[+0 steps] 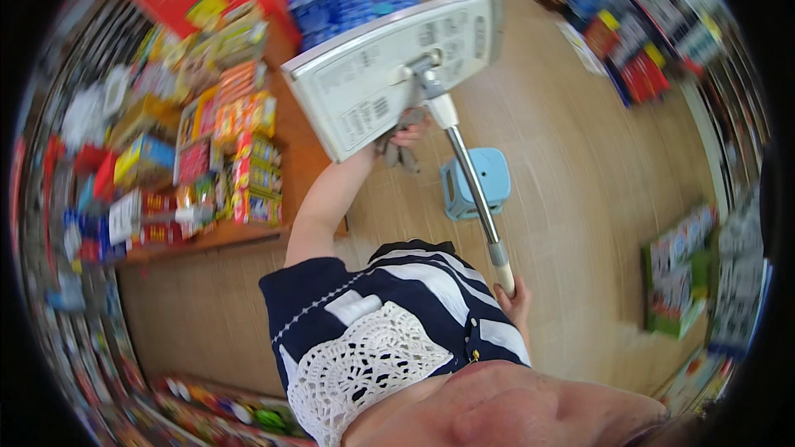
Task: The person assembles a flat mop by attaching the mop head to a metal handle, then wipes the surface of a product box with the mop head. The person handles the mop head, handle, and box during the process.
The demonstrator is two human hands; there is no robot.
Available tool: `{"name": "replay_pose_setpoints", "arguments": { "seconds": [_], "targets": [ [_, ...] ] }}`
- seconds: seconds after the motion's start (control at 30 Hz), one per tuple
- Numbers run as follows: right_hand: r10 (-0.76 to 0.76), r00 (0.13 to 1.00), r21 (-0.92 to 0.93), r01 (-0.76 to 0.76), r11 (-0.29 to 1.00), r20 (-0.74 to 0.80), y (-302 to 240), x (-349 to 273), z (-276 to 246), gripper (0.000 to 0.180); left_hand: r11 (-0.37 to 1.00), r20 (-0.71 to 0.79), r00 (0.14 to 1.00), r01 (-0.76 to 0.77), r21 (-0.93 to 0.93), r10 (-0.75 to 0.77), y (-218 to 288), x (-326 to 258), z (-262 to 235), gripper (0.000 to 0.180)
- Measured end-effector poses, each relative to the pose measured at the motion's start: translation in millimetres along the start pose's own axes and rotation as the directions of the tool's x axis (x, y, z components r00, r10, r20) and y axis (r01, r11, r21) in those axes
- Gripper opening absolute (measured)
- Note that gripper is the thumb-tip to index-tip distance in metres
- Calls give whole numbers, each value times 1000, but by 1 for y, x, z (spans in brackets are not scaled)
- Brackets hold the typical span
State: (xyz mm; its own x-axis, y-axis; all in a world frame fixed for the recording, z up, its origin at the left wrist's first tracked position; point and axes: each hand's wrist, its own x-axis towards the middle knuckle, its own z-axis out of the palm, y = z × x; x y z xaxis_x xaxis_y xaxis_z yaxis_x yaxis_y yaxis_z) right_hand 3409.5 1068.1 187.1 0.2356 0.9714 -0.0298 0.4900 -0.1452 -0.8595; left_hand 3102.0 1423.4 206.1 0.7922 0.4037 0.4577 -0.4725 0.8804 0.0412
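Tan tiled floor (580,157) between stocked shop shelves (199,149); flat white mop head (389,66) tilted up; left hand (406,134) fingers grasping it; right hand (515,298) clenched on the handle (476,190).

I hold a flat mop (397,66) tipped up in front of me, its pale rectangular head raised with the underside facing me. My left hand (407,134) reaches up under the head and touches a grey cloth there. My right hand (517,302) grips the metal handle low down. A blue stool (489,178) stands on the tan floor (580,157) beyond, beside a wooden shelf (207,236) stacked with colourful packets.
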Motion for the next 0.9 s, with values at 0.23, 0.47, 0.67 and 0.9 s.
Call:
{"name": "replay_pose_setpoints", "arguments": {
  "seconds": [0.23, 0.47, 0.67, 0.9],
  "targets": [
    [-42, 938, 52, 25, 998, 343, -15, 74, -89, 23, 945, -36, 946, -320, 69, 323, -45, -26, 32, 38],
    [-150, 793, -50, 222, 974, 591, -4, 120, -82, 24, 849, -24, 855, -512, 134, 519, -111, -99, 52, 39],
    [-194, 779, -173, 361, 916, 596, -14, 131, -71, 27, 845, -9, 849, -524, 106, 528, -122, -124, 46, 39],
    [-187, 796, -262, 397, 880, 576, -30, 122, -23, 27, 855, -24, 855, -518, 11, 518, -95, -186, 36, 40]
  ]
}}
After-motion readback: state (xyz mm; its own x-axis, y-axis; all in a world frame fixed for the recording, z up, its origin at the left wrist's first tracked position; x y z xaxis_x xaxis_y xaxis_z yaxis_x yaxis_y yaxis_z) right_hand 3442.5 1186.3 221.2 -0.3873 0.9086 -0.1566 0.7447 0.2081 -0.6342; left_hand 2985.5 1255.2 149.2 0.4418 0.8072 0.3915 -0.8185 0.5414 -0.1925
